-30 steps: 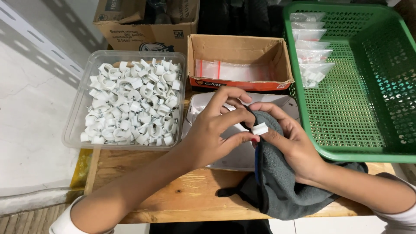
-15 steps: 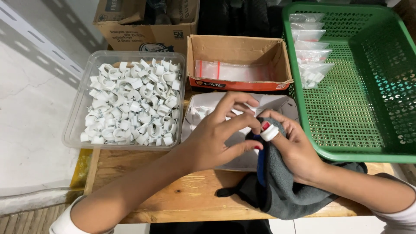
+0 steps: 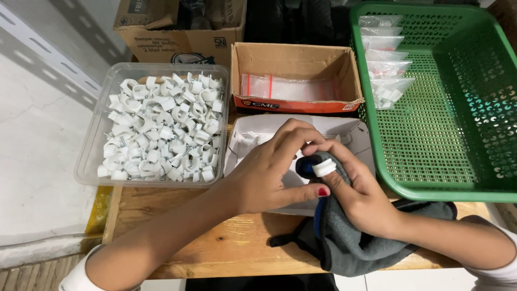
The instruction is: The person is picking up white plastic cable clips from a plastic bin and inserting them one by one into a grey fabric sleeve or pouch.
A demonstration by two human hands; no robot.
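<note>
Far left: clear plastic tub (image 3: pixel 97 156) heaped with white cable clips (image 3: pixel 161 129), seated on wooden tabletop (image 3: pixel 215 253). Behind tub: worn cardboard carton (image 3: pixel 177 37). Centre rear: low open cardboard box (image 3: pixel 296 59) containing flat clear zip bags (image 3: pixel 285 87). Directly in front of box: shallow white paper tray (image 3: pixel 253 134), largely covered by both hands. Far right: green perforated plastic basket (image 3: pixel 458 108), with row of filled clear packets (image 3: pixel 385 59) stacked along its left inner wall. Grey cloth (image 3: pixel 366 237) bunched on near edge of tabletop, draped over right palm and partly under right forearm, dark blue edge showing. Single white clip (image 3: pixel 324 167) located at centre, above white tray, resting on grey cloth at tip of right forefinger. Left hand (image 3: pixel 269 172) entering from lower left, forearm angled up and right, palm down, fingers curled over toward clip; fingertips close around top of cloth just beside clip, thumb with red nail lying below it. Right hand (image 3: pixel 366 199) entering from lower right, forearm low across table edge, fingers wrapped in cloth and closed on it, forefinger raised with clip pressed at tip. Exact contact between left fingertips and clip not discernible.
</note>
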